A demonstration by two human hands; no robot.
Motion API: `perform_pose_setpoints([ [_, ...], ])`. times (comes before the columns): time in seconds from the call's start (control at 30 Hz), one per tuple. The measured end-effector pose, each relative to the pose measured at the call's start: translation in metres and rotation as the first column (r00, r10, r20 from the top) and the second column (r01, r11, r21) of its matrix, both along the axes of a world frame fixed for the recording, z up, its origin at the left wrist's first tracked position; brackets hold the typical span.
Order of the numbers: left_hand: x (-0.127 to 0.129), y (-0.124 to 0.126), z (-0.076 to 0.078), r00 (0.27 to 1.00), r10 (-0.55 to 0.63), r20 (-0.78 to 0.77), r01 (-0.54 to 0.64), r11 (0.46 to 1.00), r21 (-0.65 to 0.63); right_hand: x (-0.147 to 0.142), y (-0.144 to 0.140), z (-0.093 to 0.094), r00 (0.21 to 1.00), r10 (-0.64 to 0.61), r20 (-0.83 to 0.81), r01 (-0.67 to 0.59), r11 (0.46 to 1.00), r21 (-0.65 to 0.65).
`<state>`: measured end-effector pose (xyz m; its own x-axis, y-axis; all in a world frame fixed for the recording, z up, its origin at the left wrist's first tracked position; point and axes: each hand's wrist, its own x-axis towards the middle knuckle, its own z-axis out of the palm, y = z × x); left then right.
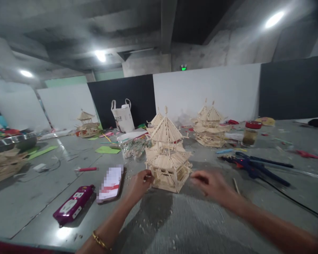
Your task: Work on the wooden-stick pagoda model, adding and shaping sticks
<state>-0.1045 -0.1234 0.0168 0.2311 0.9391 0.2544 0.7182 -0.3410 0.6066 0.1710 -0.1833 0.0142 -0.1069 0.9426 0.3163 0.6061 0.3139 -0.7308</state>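
A small two-tiered pagoda (167, 158) built of pale wooden sticks stands near the middle of the grey desk (190, 225), its ribbed roofs sloping down from a pointed peak. The left hand (138, 184) pinches the model's lower corner at about nine o'clock, seemingly to steady it. The right hand (210, 183) is at about three o'clock, just beside the base; it is blurred, fingers loosely curled, and I cannot tell whether it holds anything. At about seven o'clock from the pagoda lie a phone (111, 183) and a glossy purple power strip (73, 205). A blue glue gun (250, 165) rests at about two o'clock, its cord trailing off to the right. Another stick pagoda (210, 125) sits farther back, with a white tote bag (122, 115) at about eleven o'clock.
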Motion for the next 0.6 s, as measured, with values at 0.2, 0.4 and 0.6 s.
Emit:
perform_pose_setpoints([
  [0.2, -0.008, 0.003, -0.006, 0.996, -0.029, 0.083, 0.028, 1.0, 0.009, -0.041, 0.021, -0.022, 0.986, 0.165, -0.036, -0.169, 0.967, -0.192],
  [0.4, -0.003, -0.005, -0.008, 0.986, -0.05, 0.158, 0.054, 0.998, -0.022, -0.035, 0.032, -0.031, 0.976, 0.2, -0.08, -0.213, 0.952, -0.221],
  [0.6, 0.018, -0.02, -0.012, 0.975, -0.08, 0.208, 0.096, 0.993, -0.065, -0.009, 0.031, -0.033, 0.978, 0.2, -0.055, -0.208, 0.949, -0.237],
])
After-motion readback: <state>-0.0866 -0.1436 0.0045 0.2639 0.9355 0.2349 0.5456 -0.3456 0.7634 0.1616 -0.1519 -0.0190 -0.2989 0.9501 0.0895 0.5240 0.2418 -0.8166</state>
